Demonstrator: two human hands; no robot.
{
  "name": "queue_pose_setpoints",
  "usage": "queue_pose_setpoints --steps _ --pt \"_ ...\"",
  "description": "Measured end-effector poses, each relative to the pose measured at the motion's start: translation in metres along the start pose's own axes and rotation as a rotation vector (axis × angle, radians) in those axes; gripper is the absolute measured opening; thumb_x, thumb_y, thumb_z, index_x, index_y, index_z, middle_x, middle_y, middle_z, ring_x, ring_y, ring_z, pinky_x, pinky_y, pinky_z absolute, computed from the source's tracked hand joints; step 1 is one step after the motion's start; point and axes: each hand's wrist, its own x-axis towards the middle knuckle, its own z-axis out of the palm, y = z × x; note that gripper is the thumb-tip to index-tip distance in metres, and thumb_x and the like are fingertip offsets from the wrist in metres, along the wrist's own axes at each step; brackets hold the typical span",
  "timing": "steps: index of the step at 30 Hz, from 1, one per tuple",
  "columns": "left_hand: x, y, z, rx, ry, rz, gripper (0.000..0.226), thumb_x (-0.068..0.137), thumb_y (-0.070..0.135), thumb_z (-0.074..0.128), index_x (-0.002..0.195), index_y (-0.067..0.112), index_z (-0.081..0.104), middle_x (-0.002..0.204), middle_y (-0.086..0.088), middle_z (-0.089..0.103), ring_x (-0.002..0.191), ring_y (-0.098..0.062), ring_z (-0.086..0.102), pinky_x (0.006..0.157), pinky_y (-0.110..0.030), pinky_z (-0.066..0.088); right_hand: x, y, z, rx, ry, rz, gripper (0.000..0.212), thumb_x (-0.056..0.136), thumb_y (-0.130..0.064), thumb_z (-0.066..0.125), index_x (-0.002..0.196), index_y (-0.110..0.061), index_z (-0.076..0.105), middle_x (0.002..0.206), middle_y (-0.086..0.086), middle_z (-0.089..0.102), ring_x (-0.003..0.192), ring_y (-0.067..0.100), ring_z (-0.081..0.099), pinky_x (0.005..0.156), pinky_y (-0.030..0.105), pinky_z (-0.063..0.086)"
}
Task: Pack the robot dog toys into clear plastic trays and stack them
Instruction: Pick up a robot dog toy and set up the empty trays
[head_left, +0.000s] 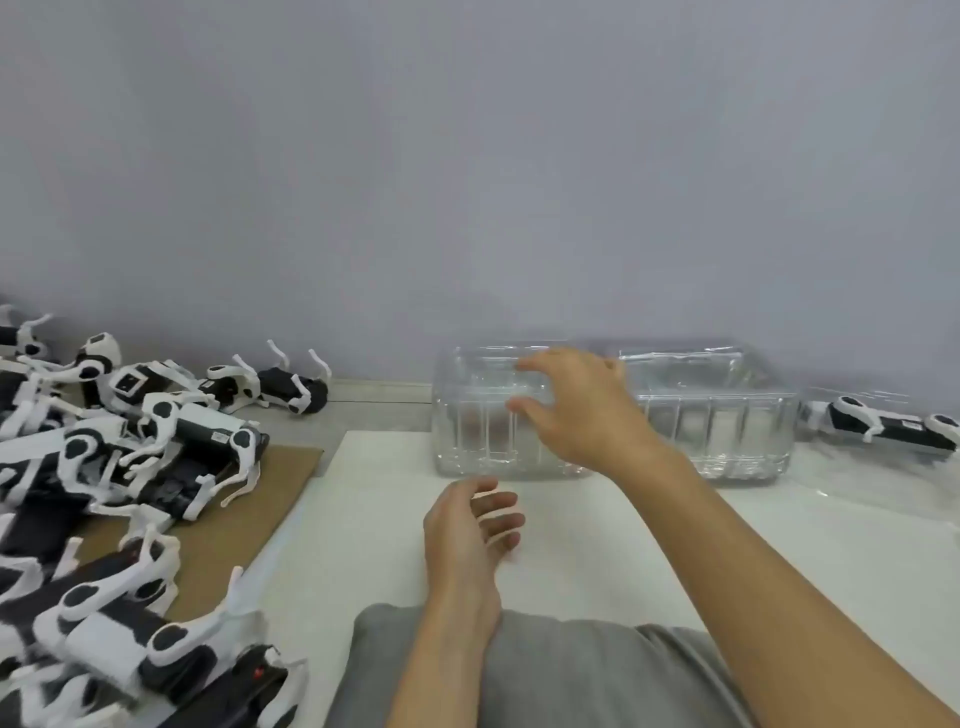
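Observation:
A stack of clear plastic trays (727, 421) stands on the white sheet (597, 540) by the wall. My right hand (576, 410) reaches over the stack's left half with fingers spread, at its rim; whether it touches is unclear. My left hand (472, 525) hovers low over the white sheet in front of the trays, fingers loosely curled, holding nothing. A heap of black-and-white robot dog toys (114, 467) lies on the left. One more dog toy (883, 421) lies to the right of the trays.
Brown cardboard (249, 509) lies under the heap of toys on the left. A grey wall (467, 182) rises right behind the trays. My grey-clad lap (545, 675) fills the bottom middle.

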Motion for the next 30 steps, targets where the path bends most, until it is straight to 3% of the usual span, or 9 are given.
queue_pose_setpoints --steps 4,7,10,16,21,25,30 --pt "0.006 -0.005 0.001 0.129 0.059 0.106 0.016 0.093 0.007 0.052 0.088 0.007 0.067 0.079 -0.011 0.069 0.065 -0.023 0.062 0.054 -0.029 0.050 0.012 0.001 0.006 -0.090 -0.052 -0.002 0.024 0.095 -0.033 0.063 0.118 -0.027 0.071 0.114 -0.007 0.071 0.111 0.019 0.062 0.094 0.035 0.045" --pt "0.002 -0.011 0.002 0.199 0.053 0.132 0.020 0.093 0.003 0.048 0.085 0.005 0.066 0.073 -0.010 0.070 0.059 -0.022 0.062 0.056 -0.028 0.049 0.016 0.001 0.008 -0.075 -0.019 0.014 0.019 0.095 -0.020 0.063 0.108 -0.026 0.074 0.102 -0.010 0.074 0.102 0.016 0.064 0.081 0.031 0.046" --pt "-0.005 -0.013 0.002 0.268 0.019 0.167 0.024 0.093 0.000 0.045 0.080 0.007 0.065 0.064 -0.007 0.069 0.055 -0.020 0.059 0.050 -0.025 0.046 0.024 -0.002 0.002 -0.079 0.039 0.025 0.029 0.091 -0.005 0.059 0.105 -0.026 0.074 0.094 -0.014 0.075 0.099 0.015 0.065 0.072 0.028 0.042" --pt "-0.017 -0.015 -0.004 0.258 0.008 0.249 0.029 0.091 -0.006 0.042 0.079 0.006 0.065 0.063 -0.006 0.068 0.054 -0.015 0.059 0.051 -0.021 0.045 0.036 -0.017 -0.021 -0.039 0.181 -0.017 0.026 0.090 -0.005 0.061 0.104 -0.022 0.074 0.100 -0.008 0.075 0.102 0.019 0.064 0.080 0.032 0.048" --pt "-0.023 -0.015 -0.008 0.238 -0.005 0.273 0.029 0.092 -0.008 0.041 0.080 0.003 0.064 0.064 -0.009 0.068 0.055 -0.016 0.059 0.052 -0.024 0.045 0.028 -0.028 -0.047 0.090 0.324 -0.097 0.017 0.092 -0.011 0.063 0.102 -0.019 0.075 0.096 -0.005 0.074 0.095 0.017 0.064 0.077 0.030 0.045" --pt "-0.032 -0.018 -0.012 0.260 -0.010 0.311 0.030 0.092 -0.010 0.040 0.078 0.002 0.064 0.063 -0.008 0.067 0.054 -0.015 0.058 0.051 -0.022 0.045 0.000 -0.036 -0.067 0.226 0.451 -0.200 0.014 0.088 -0.004 0.068 0.097 -0.011 0.075 0.091 0.002 0.072 0.087 0.021 0.064 0.084 0.038 0.050" --pt "-0.042 -0.019 -0.016 0.219 0.015 0.303 0.031 0.091 -0.010 0.038 0.077 0.002 0.062 0.062 -0.011 0.066 0.053 -0.018 0.056 0.050 -0.024 0.043 -0.067 -0.028 -0.078 0.251 0.521 -0.165 0.022 0.083 0.002 0.071 0.093 -0.017 0.075 0.087 -0.011 0.068 0.089 0.014 0.060 0.088 0.025 0.045"
